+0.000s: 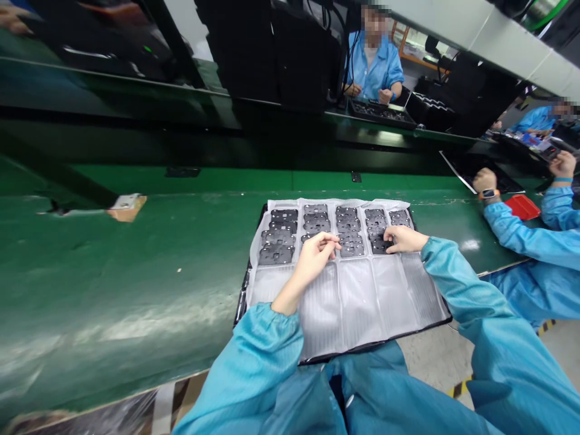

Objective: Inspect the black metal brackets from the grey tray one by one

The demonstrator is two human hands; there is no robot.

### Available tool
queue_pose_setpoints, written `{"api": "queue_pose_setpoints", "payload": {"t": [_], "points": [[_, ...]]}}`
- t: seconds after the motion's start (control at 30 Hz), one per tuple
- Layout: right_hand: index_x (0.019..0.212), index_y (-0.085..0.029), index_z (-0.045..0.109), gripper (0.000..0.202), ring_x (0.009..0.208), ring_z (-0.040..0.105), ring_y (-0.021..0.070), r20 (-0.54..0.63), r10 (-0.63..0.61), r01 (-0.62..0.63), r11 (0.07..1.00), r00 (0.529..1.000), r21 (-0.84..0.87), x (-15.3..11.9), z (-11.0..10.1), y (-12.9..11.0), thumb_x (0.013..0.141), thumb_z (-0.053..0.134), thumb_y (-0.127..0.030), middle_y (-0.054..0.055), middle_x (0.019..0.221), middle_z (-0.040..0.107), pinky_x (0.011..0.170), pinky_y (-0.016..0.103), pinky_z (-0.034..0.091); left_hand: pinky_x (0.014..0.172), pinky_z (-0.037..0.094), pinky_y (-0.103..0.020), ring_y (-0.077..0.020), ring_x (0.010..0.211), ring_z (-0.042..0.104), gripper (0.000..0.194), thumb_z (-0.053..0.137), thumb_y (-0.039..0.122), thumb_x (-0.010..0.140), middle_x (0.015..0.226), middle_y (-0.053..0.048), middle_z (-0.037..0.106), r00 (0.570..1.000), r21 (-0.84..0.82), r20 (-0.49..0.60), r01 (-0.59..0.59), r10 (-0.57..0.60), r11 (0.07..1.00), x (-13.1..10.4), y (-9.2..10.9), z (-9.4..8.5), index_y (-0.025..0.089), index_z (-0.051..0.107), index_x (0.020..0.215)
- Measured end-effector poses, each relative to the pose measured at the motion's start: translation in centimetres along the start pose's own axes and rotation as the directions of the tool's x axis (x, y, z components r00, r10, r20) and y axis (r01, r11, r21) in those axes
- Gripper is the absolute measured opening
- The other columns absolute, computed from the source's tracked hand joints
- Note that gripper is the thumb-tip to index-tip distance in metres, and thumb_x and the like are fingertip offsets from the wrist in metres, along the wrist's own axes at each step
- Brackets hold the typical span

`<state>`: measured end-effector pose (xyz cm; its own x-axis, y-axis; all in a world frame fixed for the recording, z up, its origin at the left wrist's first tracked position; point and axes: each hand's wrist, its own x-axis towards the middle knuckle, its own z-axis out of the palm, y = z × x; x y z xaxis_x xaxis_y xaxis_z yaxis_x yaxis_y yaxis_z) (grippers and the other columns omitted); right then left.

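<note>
Here, past the near side of the lined tray [357,296], your left hand [319,248] hovered half-curled, fingers slightly apart, and your right hand [404,239] sat at the black parts [278,235] in the far compartments, its grip impossible to tell, green tabletop [217,187] beyond.

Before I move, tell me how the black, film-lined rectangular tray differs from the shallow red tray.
The lined tray is much larger than the red tray. The lined tray pairs black edges with whitish film; the red tray shows only red. The lined tray lies beneath the wearer's left hand and right hand; the red tray lies between a co-worker's arms. Both rest on a green bench.
</note>
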<state>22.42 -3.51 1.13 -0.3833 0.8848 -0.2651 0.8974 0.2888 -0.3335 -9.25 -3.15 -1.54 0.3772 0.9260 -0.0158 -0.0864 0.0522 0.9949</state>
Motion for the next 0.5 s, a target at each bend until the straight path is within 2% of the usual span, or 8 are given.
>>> {"api": "queue_pose_setpoints", "payload": {"t": [0.1, 0.23, 0.37, 0.43, 0.5], "points": [[0.087, -0.016, 0.068, 0.024, 0.065, 0.055, 0.0139, 0.009, -0.062, 0.062, 0.998, 0.998, -0.021, -0.4, -0.4, -0.3, 0.069, 0.076, -0.029, 0.004, 0.084, 0.062, 0.062, 0.025, 0.042, 0.049, 0.041, -0.021, -0.0096, 0.054, 0.055, 0.016, 0.058, 0.028, 0.078, 0.077, -0.004, 0.067, 1.000, -0.009, -0.007, -0.007, 0.007, 1.000, 0.0, 0.1, 0.0, 0.015, 0.060, 0.087], [0.089, -0.017, 0.071, 0.024, 0.067, 0.057, 0.0145, -0.050, -0.102, 0.106, 0.991, 0.993, 0.078, -1.1, -1.3, -0.4, 0.081, 0.064, -0.039, 0.007, 0.091, 0.064, 0.065, 0.027, 0.045, 0.049, 0.041, -0.021, -0.0098, 0.054, 0.056, 0.017, 0.058, 0.030, 0.079, 0.077, -0.004, 0.067, 1.000, -0.003, 0.001, -0.007, 0.007, 1.000, 0.1, 0.1, 0.0, 0.015, 0.059, 0.088], [0.093, -0.017, 0.068, 0.025, 0.071, 0.063, 0.0165, -0.109, 0.038, -0.010, 0.968, 0.993, 0.252, -0.8, -1.1, 0.3, 0.090, 0.049, -0.034, 0.004, 0.078, 0.068, 0.069, 0.027, 0.047, 0.049, 0.041, -0.021, -0.0096, 0.054, 0.056, 0.016, 0.057, 0.028, 0.080, 0.077, -0.004, 0.067, 1.000, 0.000, 0.011, -0.010, 0.010, 1.000, 0.1, -0.1, 0.1, 0.015, 0.059, 0.088], [0.101, -0.017, 0.066, 0.023, 0.064, 0.063, 0.0160, -0.087, 0.094, -0.065, 0.957, 0.992, 0.284, -0.5, -0.6, 0.6, 0.087, 0.053, -0.031, 0.000, 0.067, 0.067, 0.066, 0.027, 0.047, 0.049, 0.042, -0.021, -0.0096, 0.054, 0.055, 0.015, 0.056, 0.027, 0.080, 0.077, -0.004, 0.067, 1.000, 0.001, 0.009, -0.014, 0.014, 1.000, 0.1, -0.1, 0.0, 0.015, 0.059, 0.088], [0.108, -0.017, 0.062, 0.029, 0.058, 0.060, 0.0152, -0.090, 0.100, -0.075, 0.965, 0.991, 0.250, -0.3, -0.2, 0.8, 0.082, 0.061, -0.029, -0.003, 0.060, 0.063, 0.062, 0.026, 0.045, 0.049, 0.042, -0.021, -0.0098, 0.054, 0.056, 0.015, 0.055, 0.027, 0.081, 0.077, -0.004, 0.067, 1.000, -0.002, 0.009, -0.019, 0.019, 1.000, 0.1, -0.2, 0.0, 0.015, 0.059, 0.089]]}}
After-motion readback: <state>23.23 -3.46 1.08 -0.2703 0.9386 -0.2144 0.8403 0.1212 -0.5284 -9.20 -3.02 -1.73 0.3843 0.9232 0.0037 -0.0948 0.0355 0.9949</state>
